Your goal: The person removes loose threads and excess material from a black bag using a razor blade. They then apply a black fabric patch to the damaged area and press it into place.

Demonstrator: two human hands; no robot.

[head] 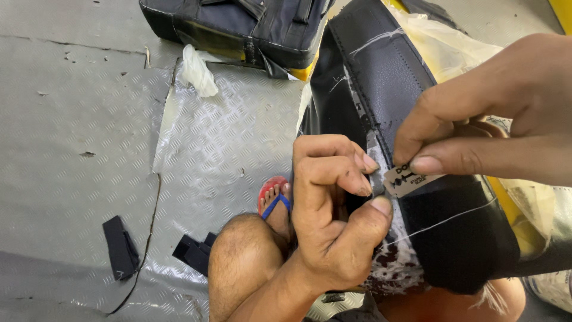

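I pinch razor blade [405, 180] in right hand [494, 128], edge set against seam of black padded cover [387, 83] lying across my lap. Left hand [333, 214] closed tight, pinching seam flap aside, exposing stitching. White thread [441, 223] trails loose. Black scraps [121, 247] on metal floor [89, 119].

A black stitched pad cover [381, 83] with white frayed patches fills the centre. At three o'clock, a silver razor blade [408, 179] with black print. White thread [441, 222] crosses the black cover toward four o'clock. Pale yellow plastic wrap [441, 48] lies at one o'clock. At twelve o'clock, a second black pad [238, 27] with a yellow edge. The floor [77, 119] is grey with a raised diamond pattern. At six o'clock, a red sandal with a blue strap [273, 200]. Black scraps [121, 247] lie at eight o'clock.
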